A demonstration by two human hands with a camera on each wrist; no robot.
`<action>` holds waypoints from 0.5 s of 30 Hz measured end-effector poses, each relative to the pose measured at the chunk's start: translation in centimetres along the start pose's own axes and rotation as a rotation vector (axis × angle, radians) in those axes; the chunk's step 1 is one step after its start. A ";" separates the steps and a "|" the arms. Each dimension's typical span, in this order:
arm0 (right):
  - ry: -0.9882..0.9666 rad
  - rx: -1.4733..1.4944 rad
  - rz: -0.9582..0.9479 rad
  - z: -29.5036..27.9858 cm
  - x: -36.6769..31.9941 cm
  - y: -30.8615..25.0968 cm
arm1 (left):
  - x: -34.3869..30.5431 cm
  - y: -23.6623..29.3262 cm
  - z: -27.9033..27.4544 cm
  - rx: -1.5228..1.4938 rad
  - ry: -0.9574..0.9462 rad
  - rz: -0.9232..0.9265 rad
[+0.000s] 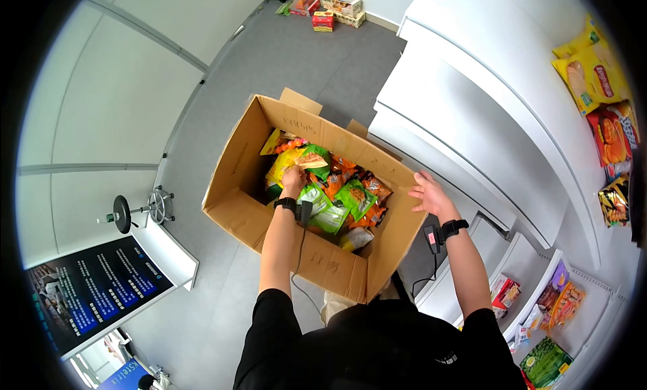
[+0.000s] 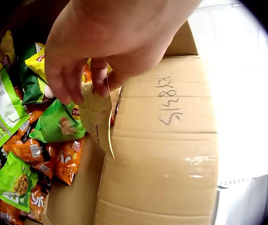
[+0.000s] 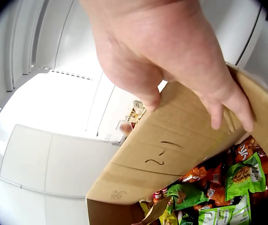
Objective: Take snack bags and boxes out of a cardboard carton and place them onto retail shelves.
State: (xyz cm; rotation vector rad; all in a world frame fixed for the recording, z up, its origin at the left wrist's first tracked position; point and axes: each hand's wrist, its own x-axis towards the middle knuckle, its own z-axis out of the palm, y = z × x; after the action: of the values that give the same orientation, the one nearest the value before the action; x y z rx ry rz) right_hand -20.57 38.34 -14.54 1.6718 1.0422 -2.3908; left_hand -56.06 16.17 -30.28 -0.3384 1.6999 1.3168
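A large open cardboard box (image 1: 269, 218) filled with snack bags stands in front of me. My left hand (image 1: 294, 181) reaches into it and pinches a thin, flat tan packet (image 2: 96, 115) between thumb and fingers. Beneath that packet lie a green snack bag (image 2: 59, 123), a yellow bag (image 1: 286, 162) and several orange bags (image 2: 68, 159). At the box's right corner, my right hand (image 1: 435, 196) grips the upright flap (image 3: 171, 136), with the thumb on its outer face and the fingers over the inner face.
White shelving (image 1: 458, 87) rises close on the right, with yellow bags (image 1: 593, 77) high up and more snacks (image 1: 566, 302) lower down. Small cartons (image 1: 323, 21) sit on the floor by the far wall. To the left are a stool (image 1: 122, 213) and a dark display board (image 1: 101, 289).
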 end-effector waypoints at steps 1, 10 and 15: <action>-0.006 -0.003 0.001 0.0 0.0 0.0 | -3.7 1.4 1.3 -0.031 0.050 -0.053; -0.025 0.009 0.014 -0.6 0.9 0.4 | -15.6 -1.3 0.2 -0.154 -0.132 -0.034; -0.027 -0.017 0.008 -0.6 1.5 0.6 | -21.6 -2.4 1.0 -0.183 -0.154 -0.058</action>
State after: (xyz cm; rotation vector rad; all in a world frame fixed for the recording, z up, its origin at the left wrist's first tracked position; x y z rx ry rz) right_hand -20.44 38.73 -16.21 1.6310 1.0466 -2.3855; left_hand -42.46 9.44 -14.69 -0.3793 1.4358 1.4217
